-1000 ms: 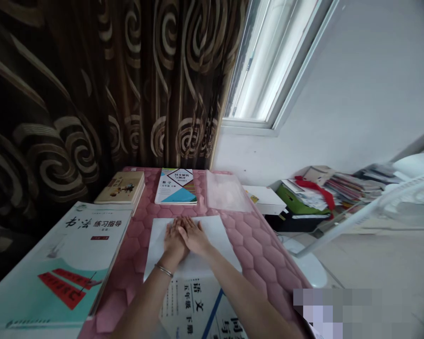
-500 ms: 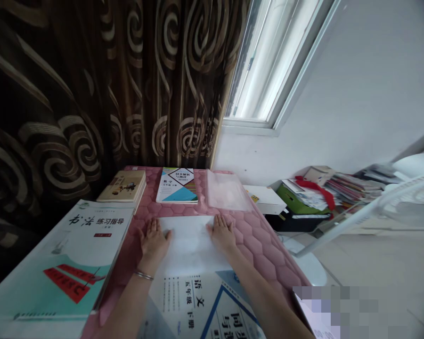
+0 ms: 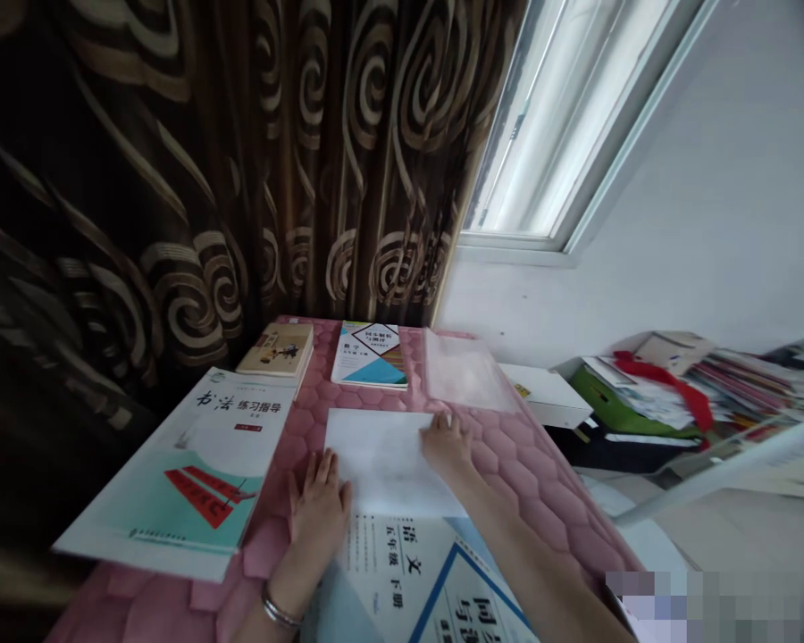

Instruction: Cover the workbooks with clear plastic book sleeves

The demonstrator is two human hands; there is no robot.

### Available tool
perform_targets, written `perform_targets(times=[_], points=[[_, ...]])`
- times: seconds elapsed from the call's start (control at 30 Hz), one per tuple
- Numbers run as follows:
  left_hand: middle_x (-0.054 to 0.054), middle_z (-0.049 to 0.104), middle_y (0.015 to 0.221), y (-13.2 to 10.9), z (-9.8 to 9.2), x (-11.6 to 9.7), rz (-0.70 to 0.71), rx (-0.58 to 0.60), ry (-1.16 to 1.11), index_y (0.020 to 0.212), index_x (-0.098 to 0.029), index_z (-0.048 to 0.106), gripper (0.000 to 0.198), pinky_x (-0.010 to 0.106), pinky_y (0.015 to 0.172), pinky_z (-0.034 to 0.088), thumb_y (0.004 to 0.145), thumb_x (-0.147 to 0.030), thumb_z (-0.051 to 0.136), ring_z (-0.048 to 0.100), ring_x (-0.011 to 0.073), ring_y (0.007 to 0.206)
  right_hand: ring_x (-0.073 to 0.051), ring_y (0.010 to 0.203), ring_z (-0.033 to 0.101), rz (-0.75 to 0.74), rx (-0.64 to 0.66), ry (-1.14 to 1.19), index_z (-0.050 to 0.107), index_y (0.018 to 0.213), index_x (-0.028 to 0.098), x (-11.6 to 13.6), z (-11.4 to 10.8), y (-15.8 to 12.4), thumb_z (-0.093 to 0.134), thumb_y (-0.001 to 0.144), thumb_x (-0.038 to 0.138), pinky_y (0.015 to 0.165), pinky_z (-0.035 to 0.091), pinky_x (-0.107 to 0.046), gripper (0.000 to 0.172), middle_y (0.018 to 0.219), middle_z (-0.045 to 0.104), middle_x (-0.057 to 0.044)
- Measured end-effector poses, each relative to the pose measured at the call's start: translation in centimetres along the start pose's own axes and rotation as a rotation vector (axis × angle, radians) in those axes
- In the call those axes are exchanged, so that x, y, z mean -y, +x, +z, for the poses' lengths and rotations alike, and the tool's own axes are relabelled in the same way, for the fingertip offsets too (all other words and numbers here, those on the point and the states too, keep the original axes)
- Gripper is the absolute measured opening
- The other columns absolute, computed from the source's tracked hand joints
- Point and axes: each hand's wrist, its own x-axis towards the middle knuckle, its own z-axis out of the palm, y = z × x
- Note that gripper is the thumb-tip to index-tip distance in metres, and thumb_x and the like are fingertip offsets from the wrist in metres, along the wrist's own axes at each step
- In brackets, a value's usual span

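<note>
Pressing evenly should suit the rectangular white paper sheet (image 3: 379, 460): left hand (image 3: 322, 505) spread at its left, right hand (image 3: 448, 443) unclear in grip.

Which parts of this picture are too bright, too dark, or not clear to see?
Head view: the window looks pale and glaring, the curtain very dark at left; head view, lower right: a pixelated patch; head view, nearest book: large print readable, smallest print blurred.

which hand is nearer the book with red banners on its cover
Left: the left hand is just right of the book, across pink cloth; the right hand is farther, at the far right corner of the white paper.
</note>
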Motion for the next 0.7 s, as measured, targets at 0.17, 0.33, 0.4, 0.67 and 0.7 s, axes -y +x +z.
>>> perform_targets(times=[0.17, 0.33, 0.4, 0.67, 0.7], points=[[0.006, 0.044, 0.151, 0.1, 0.0, 0.2, -0.002, 0.003, -0.057, 0.139, -0.022, 0.052, 0.049, 0.064, 0.114, 0.023, 0.094, -0.028, 0.036, 0.035, 0.0299, 0.141, -0.033, 0.121, 0.051, -0.270, -0.084, 0.123, 0.062, 0.122, 0.009, 8.1, -0.9, -2.1, 0.044, 0.093, 0.049, 0.094, 0.042, -0.043, 0.052, 0.130, 0.058, -0.023], [0.009, 0.047, 0.148, 0.1, 0.0, 0.3, -0.009, 0.014, -0.057, 0.140, -0.018, 0.051, 0.050, 0.064, 0.114, 0.022, 0.093, -0.027, 0.037, 0.037, 0.0303, 0.139, -0.029, 0.111, 0.060, -0.302, 0.037, 0.218, 0.068, 0.112, 0.012, 14.1, -0.6, -1.3, 0.051, 0.089, 0.060, 0.090, 0.045, -0.037, 0.056, 0.116, 0.067, -0.018], [0.010, 0.048, 0.148, 0.1, 0.2, 0.3, -0.014, -0.001, -0.063, 0.139, -0.018, 0.052, 0.050, 0.063, 0.113, 0.024, 0.093, -0.027, 0.038, 0.040, 0.0306, 0.137, -0.028, 0.104, 0.065, -0.275, 0.089, 0.216, 0.072, 0.103, 0.015, 14.9, -0.6, 0.2, 0.054, 0.086, 0.062, 0.086, 0.047, -0.035, 0.053, 0.107, 0.071, -0.017], [0.008, 0.047, 0.149, 0.0, 1.4, 0.4, 0.012, -0.068, -0.024, 0.139, -0.022, 0.052, 0.048, 0.061, 0.111, 0.030, 0.093, -0.025, 0.038, 0.043, 0.0300, 0.134, -0.029, 0.090, 0.070, -0.166, 0.100, 0.199, 0.073, 0.102, 0.012, 16.4, -0.4, 6.1, 0.053, 0.086, 0.064, 0.074, 0.049, -0.034, 0.058, 0.103, 0.073, -0.020], [0.008, 0.047, 0.149, 0.0, 1.5, 0.4, 0.012, -0.069, -0.022, 0.140, -0.023, 0.052, 0.049, 0.061, 0.111, 0.030, 0.093, -0.025, 0.038, 0.043, 0.0300, 0.134, -0.029, 0.089, 0.070, -0.165, 0.093, 0.196, 0.073, 0.102, 0.011, 16.6, -0.3, 6.2, 0.054, 0.086, 0.063, 0.074, 0.049, -0.034, 0.058, 0.102, 0.073, -0.021]])
